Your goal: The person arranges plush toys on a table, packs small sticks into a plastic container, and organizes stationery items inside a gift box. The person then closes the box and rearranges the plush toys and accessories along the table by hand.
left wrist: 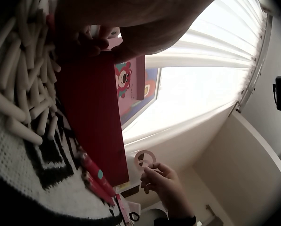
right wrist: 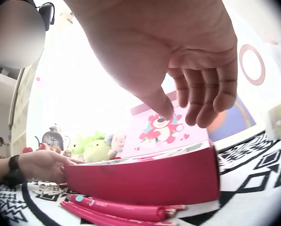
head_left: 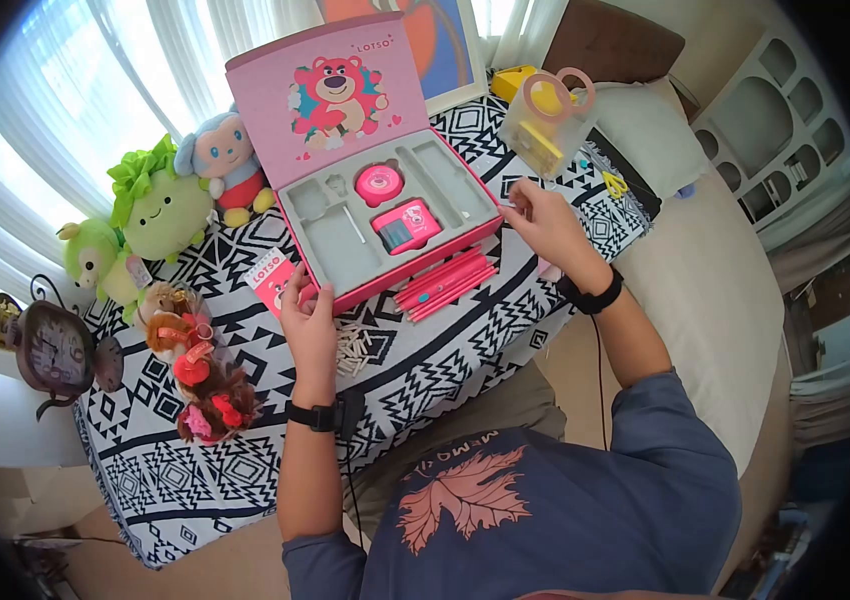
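between six and seven o'clock from the box, white sticks [head_left: 353, 350] are lying in a heap. at seven our left hand [head_left: 309, 325] is pinching its near corner. at five, pink pens [right wrist: 126, 210] are lying by the front wall. the open pink box [right wrist: 140, 179] is sitting there, its gray tray holding pink things. it's looking light and stiff, but we're thinking hard squeezing could dent it; we're liking its low side walls for holding. at three our right hand [head_left: 550, 225] is hovering just beside it, fingers loosely bent, pinching nothing. the lid [head_left: 265, 110] is standing at eleven; soft toys [head_left: 160, 205] are sitting at ten.
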{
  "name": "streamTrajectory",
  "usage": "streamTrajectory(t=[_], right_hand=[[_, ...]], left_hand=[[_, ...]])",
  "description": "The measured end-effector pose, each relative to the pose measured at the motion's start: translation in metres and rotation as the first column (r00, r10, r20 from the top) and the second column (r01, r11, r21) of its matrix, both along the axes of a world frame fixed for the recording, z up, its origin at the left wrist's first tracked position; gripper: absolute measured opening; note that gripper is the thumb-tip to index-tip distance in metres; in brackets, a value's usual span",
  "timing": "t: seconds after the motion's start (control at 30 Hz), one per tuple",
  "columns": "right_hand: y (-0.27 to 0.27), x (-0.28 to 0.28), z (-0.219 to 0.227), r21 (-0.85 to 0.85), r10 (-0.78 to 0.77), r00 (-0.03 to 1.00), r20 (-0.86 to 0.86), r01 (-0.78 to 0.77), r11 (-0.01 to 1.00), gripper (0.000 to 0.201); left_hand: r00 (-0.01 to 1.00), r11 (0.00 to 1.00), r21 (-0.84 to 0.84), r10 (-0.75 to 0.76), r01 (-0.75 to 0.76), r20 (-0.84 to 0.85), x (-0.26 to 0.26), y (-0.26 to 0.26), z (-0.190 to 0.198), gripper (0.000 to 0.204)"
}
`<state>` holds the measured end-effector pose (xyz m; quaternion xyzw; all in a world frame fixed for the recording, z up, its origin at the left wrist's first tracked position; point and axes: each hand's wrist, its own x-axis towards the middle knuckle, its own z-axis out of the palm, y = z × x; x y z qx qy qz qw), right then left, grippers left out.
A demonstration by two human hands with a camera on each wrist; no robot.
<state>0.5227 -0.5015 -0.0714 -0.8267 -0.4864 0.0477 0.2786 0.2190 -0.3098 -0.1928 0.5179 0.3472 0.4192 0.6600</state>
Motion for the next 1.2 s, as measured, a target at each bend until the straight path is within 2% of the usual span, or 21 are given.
streamTrajectory(t=[0.03,0.07,0.13,0.17,0.27,0.33,0.4,0.43,0.47,0.53,0.6,0.67,0.73,0.8,0.83,0.87,0.9,0.93,1.07,1.17,1.2], right_hand=[[-0.01,0.007,0.001,-0.167,-0.144,0.988,0.059,0.152,0.974,0.032],[-0.023,0.018,-0.009,-0.166,-0.147,0.987,0.059,0.155,0.974,0.032],[-0.041,0.025,-0.035,-0.172,-0.185,0.901,0.392,0.269,0.948,0.044],[-0.05,0.025,-0.035,-0.318,-0.205,0.914,0.349,0.322,0.892,0.053],[-0.059,0.021,-0.046,-0.377,-0.223,0.908,0.354,0.357,0.855,0.052],[-0.065,0.022,-0.054,-0.368,-0.24,0.92,0.309,0.348,0.862,0.051],[-0.069,0.022,-0.058,-0.293,-0.19,0.95,0.249,0.261,0.92,0.049],[-0.069,0.022,-0.054,-0.262,-0.226,0.962,0.155,0.261,0.929,0.05],[-0.07,0.024,-0.05,-0.261,-0.228,0.961,0.155,0.263,0.929,0.05],[-0.072,0.028,-0.039,-0.09,-0.336,0.934,0.125,0.348,0.933,0.044],[-0.074,0.033,-0.032,-0.063,-0.389,0.914,0.118,0.398,0.915,0.04],[-0.079,0.042,-0.031,0.081,-0.377,0.894,0.243,0.369,0.926,0.035],[-0.079,0.037,-0.034,0.106,-0.317,0.919,0.234,0.3,0.948,0.027],[-0.074,0.024,-0.036,0.107,-0.019,1.0,-0.016,0.021,0.994,0.022],[-0.07,0.009,-0.025,-0.035,0.054,0.992,-0.114,-0.058,0.998,0.018],[-0.063,0.001,-0.03,-0.034,0.059,0.991,-0.116,-0.063,0.997,0.018],[-0.056,-0.005,-0.039,0.025,0.264,0.964,0.009,-0.264,0.964,0.019],[-0.049,-0.011,-0.046,0.057,0.447,0.883,0.144,-0.458,0.887,0.021],[-0.02,-0.041,-0.054,0.033,0.5,0.844,0.193,-0.515,0.856,0.031],[-0.009,-0.05,-0.053,-0.135,0.561,0.77,0.304,-0.548,0.826,0.044],[-0.007,-0.05,-0.058,-0.135,0.564,0.767,0.305,-0.551,0.823,0.044]], left_hand=[[1.0,1.0,0.0,-0.005,0.005,0.0,0.0,-0.001,0.0,0.054],[1.0,1.0,-0.006,-0.003,0.003,-0.008,0.0,-0.001,0.001,0.054],[1.0,1.0,-0.011,-0.001,0.001,-0.017,0.0,-0.002,0.005,0.054],[1.0,1.0,-0.02,0.006,-0.007,-0.016,0.0,-0.003,0.008,0.054],[1.0,0.999,-0.033,0.011,-0.011,0.0,0.0,-0.004,0.008,0.054],[1.0,0.999,-0.036,0.005,-0.005,0.016,0.001,-0.004,0.009,0.054],[1.0,0.999,-0.051,-0.005,0.005,0.015,-0.001,-0.006,0.014,0.055],[1.0,0.999,-0.049,-0.008,0.009,0.016,0.0,-0.006,0.015,0.055],[1.0,0.999,-0.042,-0.003,0.003,-0.001,-0.001,-0.006,0.015,0.055],[1.0,0.999,-0.037,0.003,-0.004,-0.021,0.0,-0.005,0.015,0.055],[0.999,0.999,-0.035,-0.007,0.009,0.036,0.0,-0.004,0.01,0.056],[1.0,0.999,-0.037,-0.002,0.003,0.029,0.0,-0.003,0.009,0.056],[1.0,0.999,-0.038,0.006,-0.005,0.024,-0.001,-0.004,0.01,0.056],[1.0,1.0,-0.028,0.001,-0.001,0.025,0.0,-0.004,0.01,0.056],[0.999,0.999,-0.036,0.009,-0.008,0.044,0.001,-0.004,0.01,0.056],[0.999,0.999,-0.036,0.014,-0.013,0.041,0.001,-0.004,0.009,0.056],[1.0,1.0,-0.025,0.01,-0.01,0.002,0.0,-0.004,0.009,0.055],[0.999,1.0,-0.015,0.006,-0.006,-0.036,-0.001,-0.003,0.009,0.054],[0.999,1.0,-0.015,0.01,-0.01,-0.041,-0.001,-0.005,0.012,0.053],[1.0,1.0,-0.01,0.009,-0.009,-0.026,0.0,-0.004,0.01,0.054],[1.0,1.0,-0.03,0.004,-0.004,-0.008,0.0,-0.003,0.008,0.054]])
